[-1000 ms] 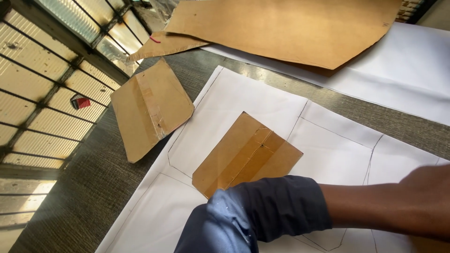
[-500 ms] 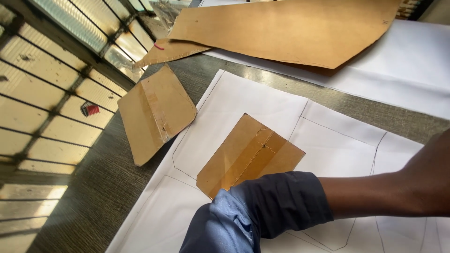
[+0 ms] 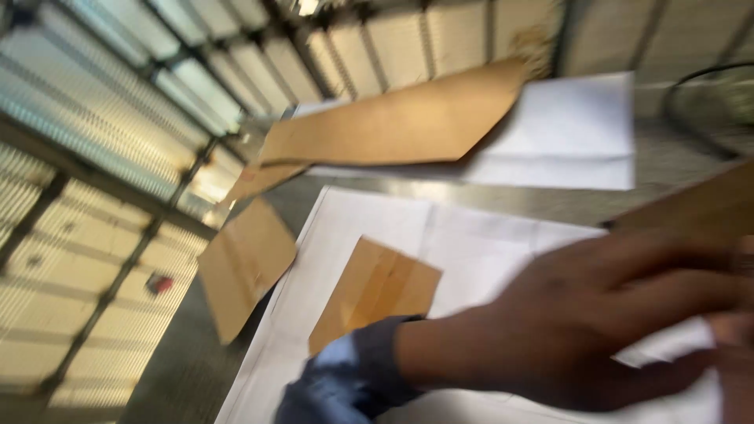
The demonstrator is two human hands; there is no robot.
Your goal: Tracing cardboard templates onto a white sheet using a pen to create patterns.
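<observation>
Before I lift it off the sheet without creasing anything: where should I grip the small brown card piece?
Take the small brown card piece by its upper right corner, coming from the right: it lies flat on the white paper sheet, and the sleeve covers its lower edge.

Blurred head view, seemingly close above table point(image 3: 503, 196).

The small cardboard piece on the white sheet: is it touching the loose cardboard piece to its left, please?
Apart. The head view shows bare white sheet between the small cardboard piece and the loose cardboard piece.
</observation>
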